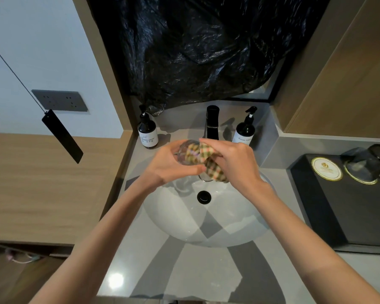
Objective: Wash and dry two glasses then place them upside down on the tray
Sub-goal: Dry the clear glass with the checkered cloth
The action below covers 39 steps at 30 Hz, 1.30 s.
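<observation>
A crinkled, glossy black plastic sheet [206, 51] is hung at twelve o'clock. Below it, a smooth grey stone counter [206, 273] is set with a round, glazed white basin [206, 229]. At three o'clock lies a flat rectangular black tray [338, 211], on which a clear upturned glass [369, 165] is stood beside a gold-rimmed round coaster [326, 168]. Above the basin's far rim, a clear tumbler [183, 153] is gripped by the left hand [169, 165]. A checked woven cloth [199, 153] is clutched by the right hand [237, 163] and pressed against the tumbler.
</observation>
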Motion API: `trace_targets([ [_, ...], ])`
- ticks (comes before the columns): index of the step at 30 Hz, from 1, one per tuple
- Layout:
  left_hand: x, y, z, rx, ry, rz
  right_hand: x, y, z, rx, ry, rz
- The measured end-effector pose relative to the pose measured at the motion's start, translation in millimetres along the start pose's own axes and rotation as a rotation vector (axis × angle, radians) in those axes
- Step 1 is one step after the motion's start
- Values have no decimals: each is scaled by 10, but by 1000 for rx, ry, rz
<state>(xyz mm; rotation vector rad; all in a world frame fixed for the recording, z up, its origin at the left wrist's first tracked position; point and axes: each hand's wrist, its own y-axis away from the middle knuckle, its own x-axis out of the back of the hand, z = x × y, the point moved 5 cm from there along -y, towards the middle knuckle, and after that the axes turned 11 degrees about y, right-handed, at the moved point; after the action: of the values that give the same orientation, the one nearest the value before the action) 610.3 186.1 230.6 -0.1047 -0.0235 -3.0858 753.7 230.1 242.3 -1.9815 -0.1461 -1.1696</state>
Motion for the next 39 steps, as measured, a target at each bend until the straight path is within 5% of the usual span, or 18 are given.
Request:
trace_targets([
  [7, -14, 37, -97, -113, 108, 104, -286, 188, 145, -610, -571, 17],
  [9, -8, 44, -179, -86, 124, 102, -309, 228, 137, -659, -587, 14],
  [16, -53, 1, -141, 84, -41, -22, -9, 28, 10, -133, 0, -173],
  [19, -62, -3, -116, 35, 12, 23, 33, -43, 3, -42, 60, -131],
  [30, -111, 57, -358, -35, 301, 240, -442, 384, 4, -999, -777, 52],
  [39, 160, 13, -293, -44, 251, 324, -268, 267, -116, -511, -759, -158],
])
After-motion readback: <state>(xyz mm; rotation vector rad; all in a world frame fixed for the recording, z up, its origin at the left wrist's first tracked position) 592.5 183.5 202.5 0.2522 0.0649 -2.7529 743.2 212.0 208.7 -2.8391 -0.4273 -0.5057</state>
